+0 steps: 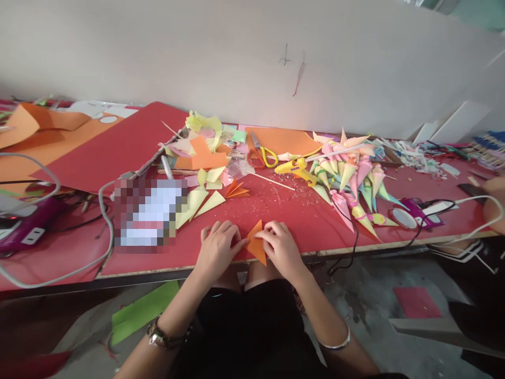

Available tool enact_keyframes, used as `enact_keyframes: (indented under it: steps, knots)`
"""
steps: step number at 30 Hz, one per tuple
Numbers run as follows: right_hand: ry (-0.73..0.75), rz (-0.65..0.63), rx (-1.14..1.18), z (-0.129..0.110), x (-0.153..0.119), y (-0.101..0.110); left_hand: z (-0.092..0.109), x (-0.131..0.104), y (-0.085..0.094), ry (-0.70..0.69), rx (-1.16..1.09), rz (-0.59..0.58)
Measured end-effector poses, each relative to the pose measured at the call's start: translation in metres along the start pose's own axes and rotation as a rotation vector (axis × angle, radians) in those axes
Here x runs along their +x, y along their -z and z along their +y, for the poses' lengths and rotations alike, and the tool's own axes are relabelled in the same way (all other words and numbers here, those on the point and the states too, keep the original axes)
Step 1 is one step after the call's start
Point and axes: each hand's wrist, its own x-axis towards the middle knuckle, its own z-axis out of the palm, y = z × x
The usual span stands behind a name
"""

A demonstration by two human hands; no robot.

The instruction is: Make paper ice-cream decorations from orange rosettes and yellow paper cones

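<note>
Between my hands, at the front edge of the red table (221, 258), is a pointed, folded piece of orange paper (257, 247). My left hand (221, 243) pinches its left side with thumb and fingers. The fingers of my right hand (281, 245) close on its right side, near the upper point. Just beyond lie several folded dark-orange paper pieces (237, 190) and pale yellow paper triangles (211, 202). Further back are scissors (262, 153) with red and yellow handles and a yellow glue gun (298, 169).
Many pastel paper cones (357, 176) are heaped right of the glue gun. A blurred-out phone-like object (152, 213) lies at left, beside a white cable (108, 221). Purple power strips (424, 213) sit on both sides. Another person's arm (495, 202) shows at far right.
</note>
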Motion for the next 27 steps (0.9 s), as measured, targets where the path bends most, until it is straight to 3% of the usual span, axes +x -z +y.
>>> enact_keyframes:
  steps: [15, 27]
  knots:
    - [0.080, -0.026, -0.066, -0.009, -0.024, 0.007, -0.015, 0.003, 0.000, -0.050, -0.079, -0.056]
    - [0.135, -0.016, -0.139, -0.007, -0.030, -0.015, -0.012, -0.002, 0.000, -0.010, -0.046, -0.015]
